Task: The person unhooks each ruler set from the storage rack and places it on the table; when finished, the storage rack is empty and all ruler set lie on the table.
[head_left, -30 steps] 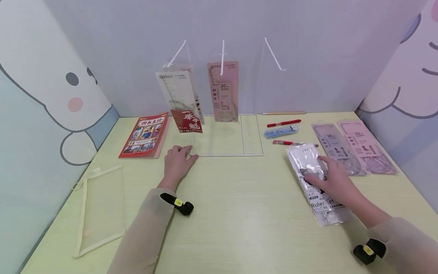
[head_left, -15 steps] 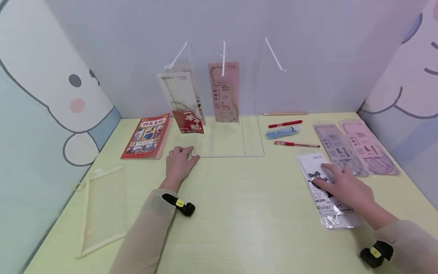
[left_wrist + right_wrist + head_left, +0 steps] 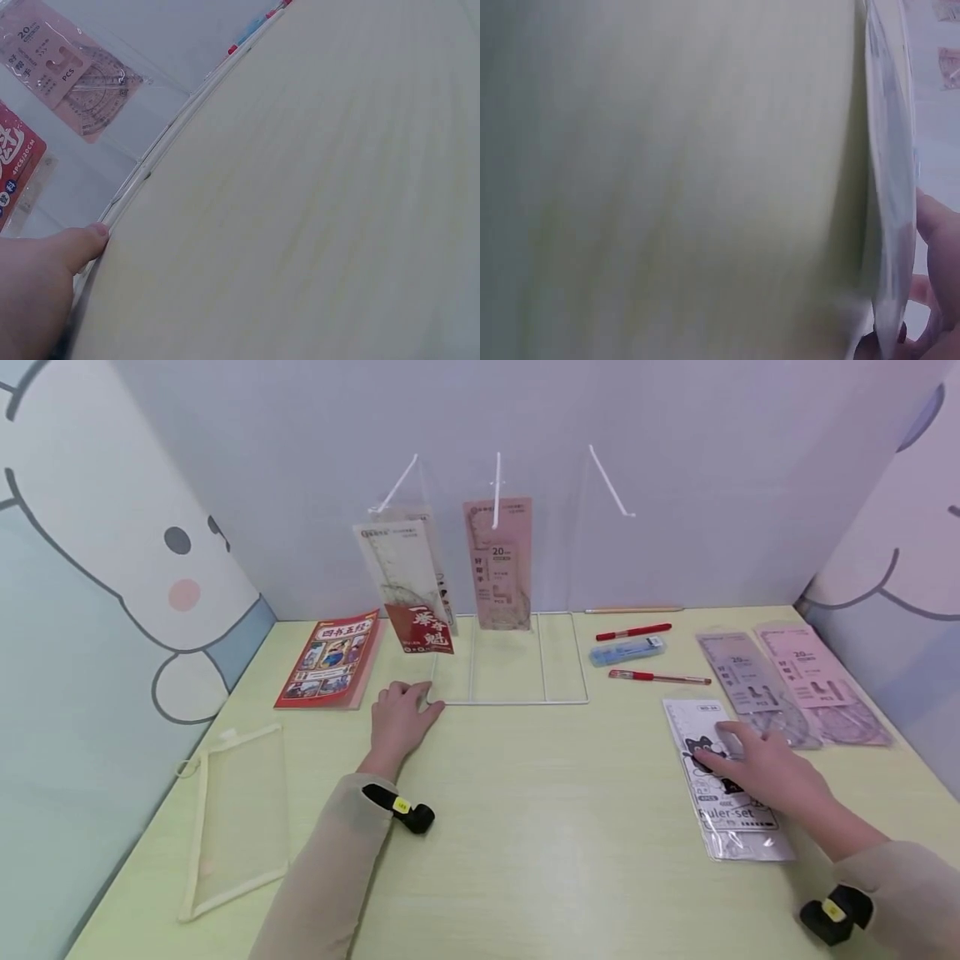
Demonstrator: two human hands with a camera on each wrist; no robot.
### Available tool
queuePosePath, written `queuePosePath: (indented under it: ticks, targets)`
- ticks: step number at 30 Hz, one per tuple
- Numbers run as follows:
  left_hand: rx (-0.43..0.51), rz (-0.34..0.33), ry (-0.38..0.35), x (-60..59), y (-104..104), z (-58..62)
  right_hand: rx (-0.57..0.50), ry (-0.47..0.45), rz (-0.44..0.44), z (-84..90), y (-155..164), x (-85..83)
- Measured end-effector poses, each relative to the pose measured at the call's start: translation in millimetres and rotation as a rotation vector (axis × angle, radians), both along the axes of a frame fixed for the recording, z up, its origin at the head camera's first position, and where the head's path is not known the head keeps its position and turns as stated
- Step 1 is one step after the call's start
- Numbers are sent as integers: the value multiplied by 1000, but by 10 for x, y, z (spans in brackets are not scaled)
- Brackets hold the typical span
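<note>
Resting both hands flat on the pale green table (image 3: 525, 843), one at the clear display stand, one on a ruler pack.

Far left there's an empty translucent zip pouch (image 3: 236, 818) and a red illustrated book (image 3: 330, 658). The left hand (image 3: 400, 722) lies palm down, fingers relaxed and gripping nothing, fingertips touching the front left corner of the white-edged clear acrylic stand (image 3: 510, 700). That stand holds two upright ruler packs: a clear one with a red label (image 3: 408, 585) in the left slot, a pink one (image 3: 498, 564) in the middle. Right of it lie red pens and a blue box. The right hand (image 3: 765, 768) presses straight fingers on the white cat-print ruler set pack (image 3: 723, 781), not curled round it; the pack lies flat near the table's right front, long axis running away from the person, top end pointing toward the back.
</note>
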State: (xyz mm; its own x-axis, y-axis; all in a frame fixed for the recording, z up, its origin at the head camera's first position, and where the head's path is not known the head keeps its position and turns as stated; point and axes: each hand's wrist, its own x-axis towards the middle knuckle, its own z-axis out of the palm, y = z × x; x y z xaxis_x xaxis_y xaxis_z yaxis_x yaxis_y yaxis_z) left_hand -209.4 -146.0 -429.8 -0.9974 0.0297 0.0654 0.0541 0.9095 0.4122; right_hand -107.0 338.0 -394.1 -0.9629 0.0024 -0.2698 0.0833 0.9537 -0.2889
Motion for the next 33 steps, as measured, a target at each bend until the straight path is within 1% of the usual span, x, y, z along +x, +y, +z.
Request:
queuePosePath:
  ticks: [3, 5, 7, 10, 11, 14, 17, 19, 21, 25, 27, 31, 33]
  targets:
    - [-5, 2, 2, 7, -11, -2, 18, 14, 0, 62, -22, -21]
    - [-5, 6, 2, 18, -25, -7, 24, 66, 16, 119, -73, -59]
    - [-6, 6, -1, 30, -37, -15, -4, 151, 42, 175, -164, -105]
    - [-5, 10, 0, 41, -45, -24, -110, 292, 139, 234, -375, -218]
    - [-6, 10, 1, 42, -45, -27, -149, 311, 173, 259, -462, -262]
    - [-1, 10, 12, 36, -35, -29, -263, 337, 277, 306, -729, -439]
    - [9, 5, 20, 21, -17, -30, -333, 337, 334, 357, -997, -641]
    - [14, 3, 19, 14, -3, -30, -382, 363, 365, 384, -1172, -774]
    - [9, 1, 18, 9, 6, -34, -425, 367, 369, 420, -1350, -895]
    - [3, 3, 27, 3, 0, -24, -519, 357, 303, 495, -1695, -1126]
    - [0, 16, 29, 3, -10, -18, -562, 360, 276, 511, -1838, -1237]
    - [11, 24, 15, 22, -9, -4, -627, 428, 265, 514, -2018, -1410]
    - [19, 15, 8, 30, 10, -3, -631, 477, 252, 518, -2060, -1474]
